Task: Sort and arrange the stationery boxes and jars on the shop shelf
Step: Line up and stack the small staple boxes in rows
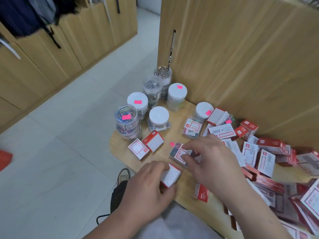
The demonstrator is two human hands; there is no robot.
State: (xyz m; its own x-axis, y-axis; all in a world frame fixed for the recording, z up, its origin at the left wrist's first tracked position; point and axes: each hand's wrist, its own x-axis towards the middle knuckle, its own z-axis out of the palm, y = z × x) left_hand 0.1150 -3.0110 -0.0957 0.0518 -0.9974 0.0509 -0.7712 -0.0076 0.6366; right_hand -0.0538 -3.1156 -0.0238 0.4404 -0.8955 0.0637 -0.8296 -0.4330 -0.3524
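Stacked clear jars (128, 125) hold coloured paperclips (122, 112)

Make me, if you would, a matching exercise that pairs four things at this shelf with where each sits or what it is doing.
Things
1. left hand
2. right hand
3. jar of coloured paper clips
4. loose pink sticker

States
A. lies flat on the wooden shelf
B. grips a small red and white box
C. stands on another clear jar
D. pinches a clear box with a red-framed label

Pairs: 1-B, 2-D, 3-C, 4-A
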